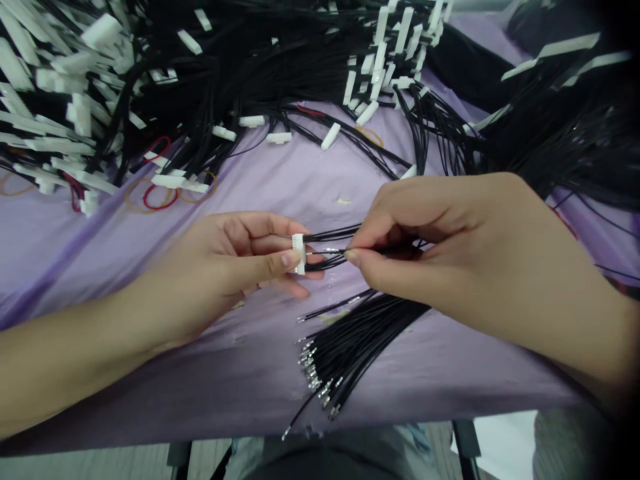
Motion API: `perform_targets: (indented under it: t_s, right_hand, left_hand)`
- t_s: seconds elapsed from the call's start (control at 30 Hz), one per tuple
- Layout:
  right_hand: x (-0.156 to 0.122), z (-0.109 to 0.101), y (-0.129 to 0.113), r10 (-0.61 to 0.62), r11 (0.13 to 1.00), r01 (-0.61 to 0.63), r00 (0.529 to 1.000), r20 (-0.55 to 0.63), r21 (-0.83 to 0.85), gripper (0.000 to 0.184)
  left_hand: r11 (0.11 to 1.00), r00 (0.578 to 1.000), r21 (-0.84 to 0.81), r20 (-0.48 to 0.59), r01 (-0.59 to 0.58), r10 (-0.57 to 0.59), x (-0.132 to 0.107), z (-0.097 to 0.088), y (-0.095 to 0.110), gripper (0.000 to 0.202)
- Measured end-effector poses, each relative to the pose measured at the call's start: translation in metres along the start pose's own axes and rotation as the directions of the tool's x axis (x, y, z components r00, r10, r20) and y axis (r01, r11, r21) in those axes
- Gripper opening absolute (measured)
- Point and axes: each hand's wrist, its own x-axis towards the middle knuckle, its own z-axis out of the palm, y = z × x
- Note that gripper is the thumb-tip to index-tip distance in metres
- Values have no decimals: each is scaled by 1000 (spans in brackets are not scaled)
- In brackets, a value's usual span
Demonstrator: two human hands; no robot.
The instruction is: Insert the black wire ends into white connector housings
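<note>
A small white plastic connector is held up above the middle of the purple cloth that covers the tabletop. The left hand is clamped on it, with the thumb in front and the fingers behind, so the connector stands upright. A few black wires already come out of its right side.

The right hand is just to the right of the connector. Its thumb and first finger are pinched together on one thin black wire. The shiny metal tip of that wire points left at the connector and is very near it. It is too small to tell if the tip is touching. The step in hand is this one wire being held up to the connector.

Under the hands, a loose bunch of black wires lies on the cloth near the front edge of the tabletop, with small metal tips fanned out to the left. Along the far edge is a big heap of black wires with white connectors, and a dark heap of wires fills the far right corner. Red and tan rubber bands lie by the front of the big heap. No brand or writing can be read on anything here
</note>
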Motion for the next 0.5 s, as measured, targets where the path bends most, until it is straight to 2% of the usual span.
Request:
perform_targets:
  t_s: [0.2,0.5]
  right_hand:
    - [-2,1,0,-40,999,40,999,23,-16,11]
    - [-2,-1,0,-34,998,34,999,-3,-50,13]
  left_hand:
    - [1000,1000,1,2,-1,1,1,2,0,15]
    - [997,999,-65,33,33,-31,1,-4,1,16]
